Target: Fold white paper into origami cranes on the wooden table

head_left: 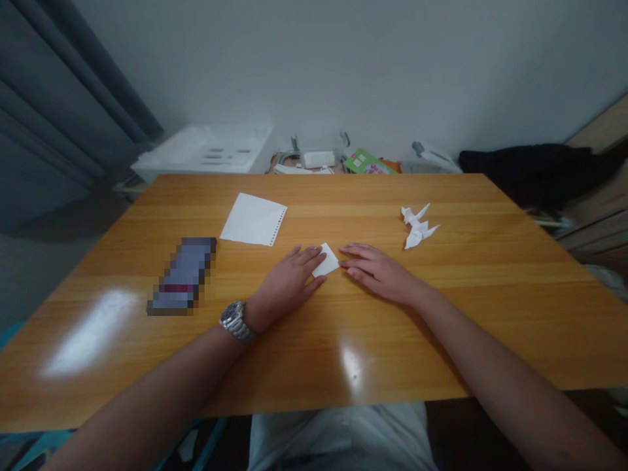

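Observation:
A small folded piece of white paper [328, 261] lies flat on the wooden table [392, 347] in front of me. My left hand [293, 278], with a metal watch [236, 320] at its wrist, rests palm down with its fingers stretched over the paper's left side, hiding part of it. My right hand [375, 271] lies flat at the paper's right corner, fingers extended, the tips touching or nearly touching it. Beyond my left hand is a white sheet [254, 219] with a perforated edge. A folded paper figure [417, 227] with pointed ends sits to the right.
A phone-like device [182, 276], blurred out, lies left of my left hand. Behind the table's far edge are a white tray-like container [206, 150], a green booklet [367, 162] and a dark cloth [530, 173]. A grey curtain [59, 98] hangs at the left.

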{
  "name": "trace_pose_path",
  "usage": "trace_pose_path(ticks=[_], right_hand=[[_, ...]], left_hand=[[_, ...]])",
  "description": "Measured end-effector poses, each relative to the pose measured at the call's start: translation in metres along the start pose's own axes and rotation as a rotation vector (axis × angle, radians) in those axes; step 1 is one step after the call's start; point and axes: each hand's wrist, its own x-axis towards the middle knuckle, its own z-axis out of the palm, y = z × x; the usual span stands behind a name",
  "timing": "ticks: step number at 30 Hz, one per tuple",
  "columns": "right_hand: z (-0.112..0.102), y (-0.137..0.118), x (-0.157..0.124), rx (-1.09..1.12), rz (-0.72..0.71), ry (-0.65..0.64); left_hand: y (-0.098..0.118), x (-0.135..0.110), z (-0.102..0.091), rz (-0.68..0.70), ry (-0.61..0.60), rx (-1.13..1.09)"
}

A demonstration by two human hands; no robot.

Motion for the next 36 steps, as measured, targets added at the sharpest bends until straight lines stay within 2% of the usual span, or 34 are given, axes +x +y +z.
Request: trace_pose_path(ticks=[8,21,26,36], right_hand=[[0.002,0.006,0.001,0.097,0.006,0.08],[0.001,0.003,0.005,0.16,-0.039,0.12],[0.004,0.005,0.005,0.171,-0.023,0.124],[0.003,0.002,0.006,0.236,0.032,0.114]], left_hand=[[-0.005,0.001,0.004,0.028,0.042,-0.048],[0.003,0.002,0.0,0.064,0.026,-0.15],[0.0,0.0,0.004,0.102,0.034,-0.115],[0.007,-0.001,-0.002,0.124,0.025,-0.116]])
